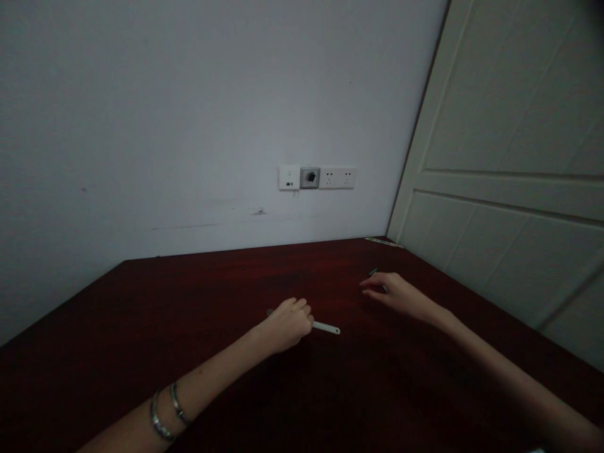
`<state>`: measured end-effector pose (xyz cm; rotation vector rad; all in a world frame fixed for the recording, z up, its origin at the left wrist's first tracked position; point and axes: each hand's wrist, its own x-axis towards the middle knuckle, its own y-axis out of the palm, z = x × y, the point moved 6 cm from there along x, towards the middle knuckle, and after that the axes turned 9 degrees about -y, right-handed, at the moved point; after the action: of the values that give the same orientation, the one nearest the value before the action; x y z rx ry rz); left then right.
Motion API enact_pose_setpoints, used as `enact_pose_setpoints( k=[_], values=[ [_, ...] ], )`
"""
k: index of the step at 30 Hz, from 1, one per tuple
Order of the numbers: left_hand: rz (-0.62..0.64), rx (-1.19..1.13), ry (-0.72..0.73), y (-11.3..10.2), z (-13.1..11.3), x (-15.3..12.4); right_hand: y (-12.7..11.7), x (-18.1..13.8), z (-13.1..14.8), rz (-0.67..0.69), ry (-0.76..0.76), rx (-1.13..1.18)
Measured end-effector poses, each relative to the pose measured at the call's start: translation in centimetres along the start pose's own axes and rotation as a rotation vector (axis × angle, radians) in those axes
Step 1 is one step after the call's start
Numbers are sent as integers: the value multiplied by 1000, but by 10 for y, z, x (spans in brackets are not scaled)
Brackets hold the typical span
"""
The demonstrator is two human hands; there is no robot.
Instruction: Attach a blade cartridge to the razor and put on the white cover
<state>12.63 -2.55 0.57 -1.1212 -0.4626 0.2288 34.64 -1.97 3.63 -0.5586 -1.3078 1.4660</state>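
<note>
Left hand (287,324) w/ white tool (326,327), axis L-R, tip right

A plain room in a home or small office, dimly lit: a dark red-brown wooden counter (189,302) is pushed into the corner against a bare, scuffed white wall (165,126), with a row of wall sockets (317,178) (one has a dial) and a cream panelled door (514,163) alongside.

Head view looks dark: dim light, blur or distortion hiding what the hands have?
Head view: dim, no glare; the dark table swallows shadows; left hand and its pale tool look soft; the green bit by the right hand is too small to identify; the door leans from wide-angle distortion.
</note>
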Motion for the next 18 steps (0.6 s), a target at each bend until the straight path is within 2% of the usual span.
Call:
enact_pose_setpoints(
  k=[4, 7, 13, 18],
  values=[
    [-142, 122, 139, -20, -11, 5, 20, -7, 68, 23, -24, -52],
    [-204, 156, 190, -26, -16, 11, 32, -12, 95, 38, -1, -118],
    [-237, 138, 254, -21, -25, 24, 49, -18, 106, 91, 67, -329],
    [-244, 116, 263, -13, -29, 36, 54, -20, 98, 70, 128, -350]
  ],
)
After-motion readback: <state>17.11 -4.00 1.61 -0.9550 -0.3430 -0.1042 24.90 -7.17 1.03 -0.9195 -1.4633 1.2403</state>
